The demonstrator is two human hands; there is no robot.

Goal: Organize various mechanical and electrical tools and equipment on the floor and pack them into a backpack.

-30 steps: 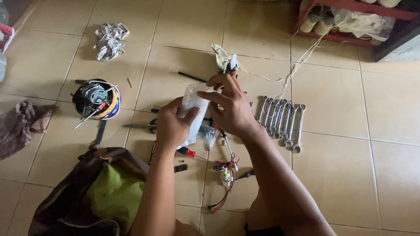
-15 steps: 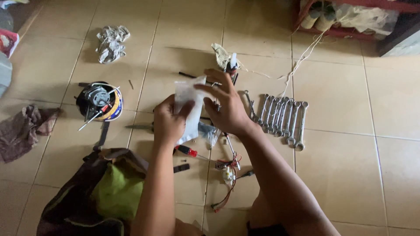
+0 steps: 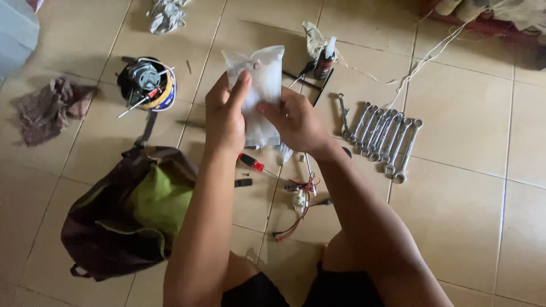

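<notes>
Both hands hold a small clear plastic bag (image 3: 260,85) upright in front of me, above the tiled floor. My left hand (image 3: 224,116) grips its left side with the thumb laid up along the front. My right hand (image 3: 296,124) pinches the lower right part. Small parts inside the bag are too faint to make out. Under the hands lie a red-handled screwdriver (image 3: 250,162) and a bundle of red and black wires with a white connector (image 3: 297,200).
A row of several wrenches (image 3: 381,139) lies to the right. A small motor in a round holder (image 3: 147,85) sits upper left, with a brown rag (image 3: 48,108) beside it. A dark bag with green lining (image 3: 128,213) is near my left knee. A small dark bottle (image 3: 324,59) stands behind.
The bag has been raised and turned upright between both hands. My right hand dropped from the bag's top to its lower right side. The view tilted downward.
</notes>
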